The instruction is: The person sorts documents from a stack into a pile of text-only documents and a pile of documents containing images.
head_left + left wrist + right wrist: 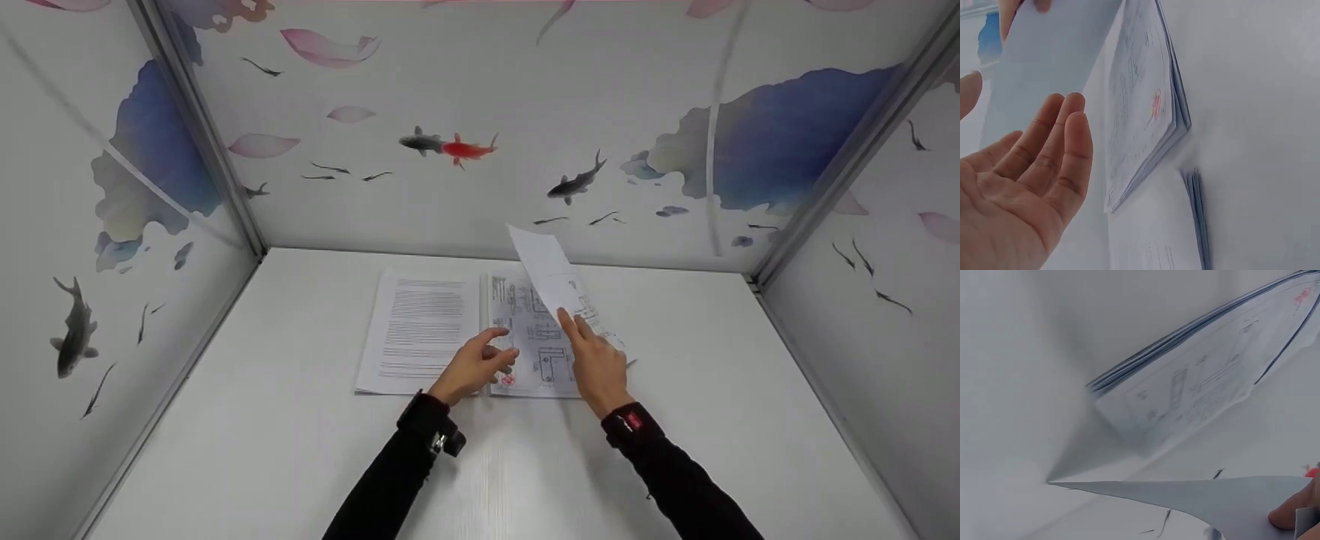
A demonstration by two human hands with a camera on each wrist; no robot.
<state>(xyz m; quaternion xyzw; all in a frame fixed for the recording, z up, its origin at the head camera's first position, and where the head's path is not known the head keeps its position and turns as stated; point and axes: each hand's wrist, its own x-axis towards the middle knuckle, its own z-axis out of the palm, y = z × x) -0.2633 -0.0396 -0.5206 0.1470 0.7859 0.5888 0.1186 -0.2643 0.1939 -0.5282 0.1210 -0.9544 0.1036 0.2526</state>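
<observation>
My right hand (598, 369) pinches a sheet of paper (541, 262), held raised and tilted over the right-hand paper stack (553, 366). That stack's top page has printed technical drawings and a red stamp near its lower left corner. In the right wrist view the thumb (1291, 511) lies on the bent sheet (1230, 498). My left hand (472, 367) hovers near the gap between the two stacks, fingers loosely bent and holding nothing. Its palm and separate fingers (1078, 146) show in the left wrist view, close to the raised sheet (1055, 56).
A second paper stack (424, 326), printed with lines of text, lies to the left. Both stacks rest on a white table (247, 420). White panels (480, 82) painted with fish and petals enclose the table at the back and both sides.
</observation>
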